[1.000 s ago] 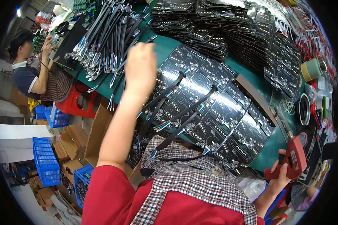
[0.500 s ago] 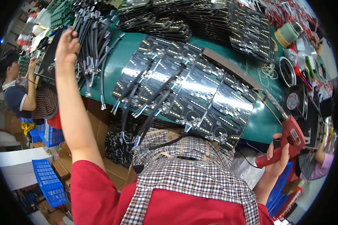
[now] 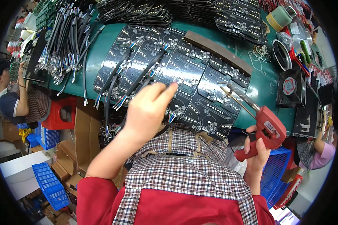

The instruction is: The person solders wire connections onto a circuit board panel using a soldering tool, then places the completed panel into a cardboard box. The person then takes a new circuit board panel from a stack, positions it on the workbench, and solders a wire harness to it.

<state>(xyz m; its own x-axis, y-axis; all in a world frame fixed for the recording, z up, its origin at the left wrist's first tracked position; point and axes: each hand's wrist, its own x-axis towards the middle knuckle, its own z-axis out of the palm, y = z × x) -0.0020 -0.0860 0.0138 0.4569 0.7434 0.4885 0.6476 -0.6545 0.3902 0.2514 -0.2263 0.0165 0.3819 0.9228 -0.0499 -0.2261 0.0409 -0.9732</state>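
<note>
My right hand [image 3: 257, 152] is wrapped round the handle of a red pistol-grip soldering gun [image 3: 269, 129]. The gun's metal tip and thin feed tube reach over the right end of a row of black circuit boards [image 3: 187, 67]. Over the middle of these boards hovers my left hand [image 3: 146, 110], slightly smeared by motion. Its fingers are curled in, with one digit stretched toward the right; what they hold, if anything, is hidden. Black cables [image 3: 114, 73] with coloured wire ends lie across the left boards, partly behind my left hand.
A bundle of black cables [image 3: 65, 35] lies at the left on the green table [image 3: 95, 45]. Stacked boards [image 3: 240, 22] stand at the back. A brown bar [image 3: 218, 52] rests along the boards' far edge. A small fan [image 3: 290, 88] stands right. Another person [image 3: 15, 93] sits left.
My left hand has come from the cable bundle at the far left to over the middle boards. The soldering gun has shifted left toward the boards, and the whole view has moved slightly.
</note>
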